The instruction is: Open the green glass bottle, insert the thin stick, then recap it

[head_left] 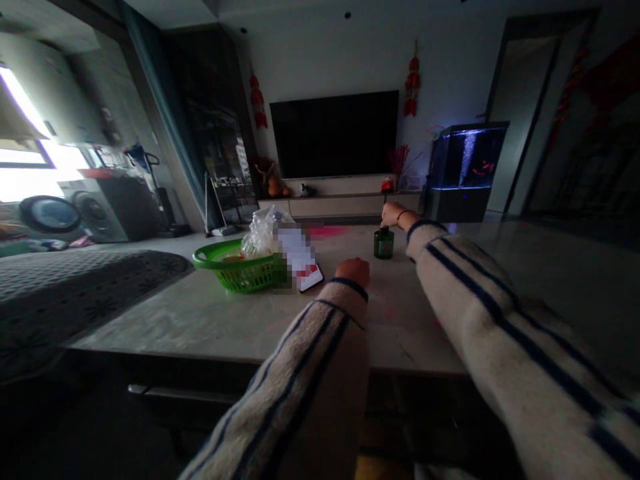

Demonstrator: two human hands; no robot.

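Observation:
A small dark green glass bottle (pixel 383 245) stands upright on the pale table. Just above its neck is my right hand (pixel 393 214), fingers pinched together. A thin dark thing shows by those fingertips, too small to name. My left hand (pixel 353 269) rests low over the table, to the left of the bottle and apart from it. It is curled like a fist with its back to me, so whatever it may hold is hidden. Left of that hand, a phone (pixel 311 279) with a lit, partly blurred screen leans against a green plastic basket (pixel 245 275).
Clear plastic bags (pixel 267 230) bulge out of the basket. The stone-topped table (pixel 185 327) ends at a front edge near me. A patterned cover (pixel 90 273) lies over furniture at left. Behind stand a TV (pixel 337 137) and a lit fish tank (pixel 467 160).

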